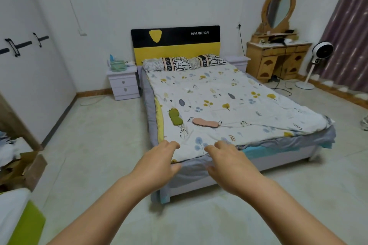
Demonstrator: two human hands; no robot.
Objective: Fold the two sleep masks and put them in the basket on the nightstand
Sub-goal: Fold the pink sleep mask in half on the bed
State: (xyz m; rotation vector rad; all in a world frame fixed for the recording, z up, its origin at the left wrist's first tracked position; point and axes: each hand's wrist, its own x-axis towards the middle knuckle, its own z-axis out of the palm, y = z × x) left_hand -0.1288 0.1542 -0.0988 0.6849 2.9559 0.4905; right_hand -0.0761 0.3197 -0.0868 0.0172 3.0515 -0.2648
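Note:
Two sleep masks lie flat and unfolded on the leaf-patterned quilt near the foot of the bed: a green sleep mask [175,117] on the left and a pink sleep mask [205,122] with a dark strap to its right. My left hand [159,162] and my right hand [229,163] reach forward over the bed's foot edge, both empty with fingers loosely curled, well short of the masks. A pale green basket [118,65] stands on the white nightstand [123,82] left of the headboard.
The bed [229,93] fills the middle, with pillows [183,63] at the black and yellow headboard. A wardrobe lines the left wall. A cardboard box [27,167] sits at the lower left. A wooden dressing table [276,59], a fan [318,55] and floor cables are at the right.

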